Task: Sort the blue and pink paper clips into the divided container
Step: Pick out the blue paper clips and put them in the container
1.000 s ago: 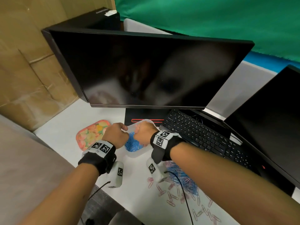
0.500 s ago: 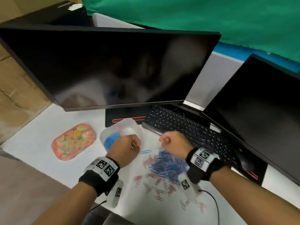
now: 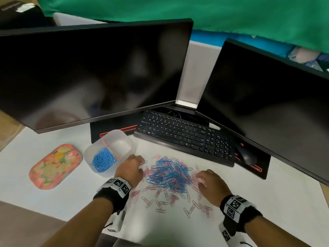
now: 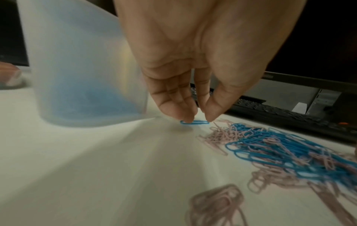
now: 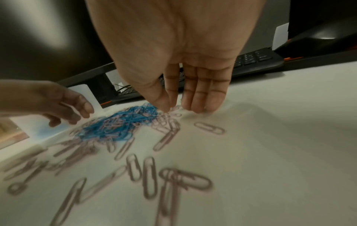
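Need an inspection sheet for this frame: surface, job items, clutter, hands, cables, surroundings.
Surface: white desk, clips spread across the middle.
Job's things: mixed pile of blue and pink clips; container left of it, blue clips in near compartment, far one almost empty.
Clutter: floral lid, keyboard, mouse.
Grippers: left hand closing fingers and thumb on single blue clip lying on desk; right hand fingertips down on pink clips at pile's edge.
Cables: wires behind keyboard; a thin wrist-rig lead.
Surroundings: two dark monitors, green cloth.
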A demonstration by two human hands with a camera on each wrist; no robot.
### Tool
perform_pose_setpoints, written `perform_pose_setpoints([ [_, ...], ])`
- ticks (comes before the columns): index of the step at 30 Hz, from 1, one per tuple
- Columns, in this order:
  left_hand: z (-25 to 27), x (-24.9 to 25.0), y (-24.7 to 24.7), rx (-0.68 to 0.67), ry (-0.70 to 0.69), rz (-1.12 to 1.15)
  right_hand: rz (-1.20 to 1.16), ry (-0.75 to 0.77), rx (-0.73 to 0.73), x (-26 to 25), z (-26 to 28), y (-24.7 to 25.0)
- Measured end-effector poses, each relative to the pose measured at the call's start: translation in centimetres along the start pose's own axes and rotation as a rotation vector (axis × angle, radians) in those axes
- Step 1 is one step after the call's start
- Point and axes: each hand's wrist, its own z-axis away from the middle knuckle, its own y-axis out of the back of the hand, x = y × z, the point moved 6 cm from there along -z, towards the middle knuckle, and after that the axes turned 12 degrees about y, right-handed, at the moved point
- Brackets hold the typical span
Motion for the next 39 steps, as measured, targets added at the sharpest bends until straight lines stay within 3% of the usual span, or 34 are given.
perform_pose_setpoints([
  [8, -1.4, 1.3, -0.7, -0.014, 0.028, -0.144, 0.111, 0.072, -0.059, -0.2, 0.1, -0.2],
  [11, -1.6, 1.4, -0.8, -0.021, 0.049, -0.191, 0.075, 0.05, -0.02, -0.8, -1.1, 0.6],
  [15, -1.7, 1.3, -1.1, -0.036, 0.076, -0.195, 0.031, 0.035, 0.04, -2.4, -3.7, 1.1],
  [20, -0.8, 1.4, -0.6, 0.003, 0.056, -0.134, 0.09, 0.03, -0.002, -3.6, -5.5, 0.2],
  [24, 1.1, 3.1, -0.2, 0.052, -0.119, -0.002, 0.101, -0.011, -0.042, -2.8, -5.1, 0.3],
  [27, 3.4, 6.0, -1.4, -0.017, -0.423, 0.02, 0.067, -0.058, -0.075, -1.7, -4.2, 0.7],
  [30, 5.8, 8.3, -3.8, -0.077, -0.689, -0.109, 0.017, -0.06, -0.037, -1.2, -3.4, 1.3],
  [39, 8.5, 8.9, -6.7, -0.252, -0.749, -0.16, -0.345, -0.107, 0.007, -0.4, -2.4, 1.0],
])
